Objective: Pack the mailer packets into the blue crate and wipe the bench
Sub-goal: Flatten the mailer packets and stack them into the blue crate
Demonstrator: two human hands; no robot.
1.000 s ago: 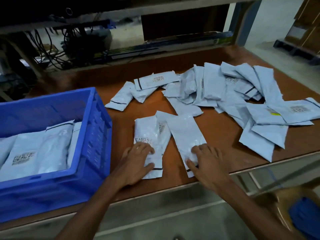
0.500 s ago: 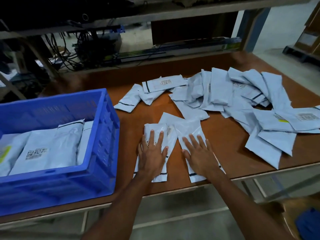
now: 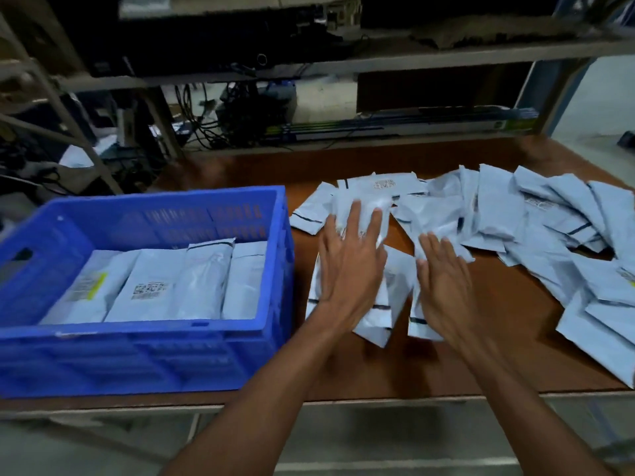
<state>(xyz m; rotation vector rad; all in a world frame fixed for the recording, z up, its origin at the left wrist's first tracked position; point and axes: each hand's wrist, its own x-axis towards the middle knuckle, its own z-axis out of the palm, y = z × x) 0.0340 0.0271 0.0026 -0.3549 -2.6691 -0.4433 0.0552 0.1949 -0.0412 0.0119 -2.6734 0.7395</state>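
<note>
A blue crate (image 3: 268, 269) stands on the left of the brown bench (image 3: 446, 365); several white mailer packets (image 3: 165, 286) lie flat inside it. Right of the crate, my left hand (image 3: 350, 266) lies flat with fingers spread on a small stack of packets (image 3: 391, 304), its fingertips reaching packets farther back. My right hand (image 3: 443, 286) lies flat beside it on another packet (image 3: 421, 324). A loose heap of packets (image 3: 536, 228) covers the bench's right side.
A metal shelf frame (image 3: 378, 63) crosses above the back of the bench. Tangled cables and equipment (image 3: 240, 115) sit behind it. The bench's front edge (image 3: 378, 401) runs just below the crate and packets.
Both hands have slid forward over the packets, away from the front edge and toward the far packets. The camera has tipped up, showing more of the shelf.
</note>
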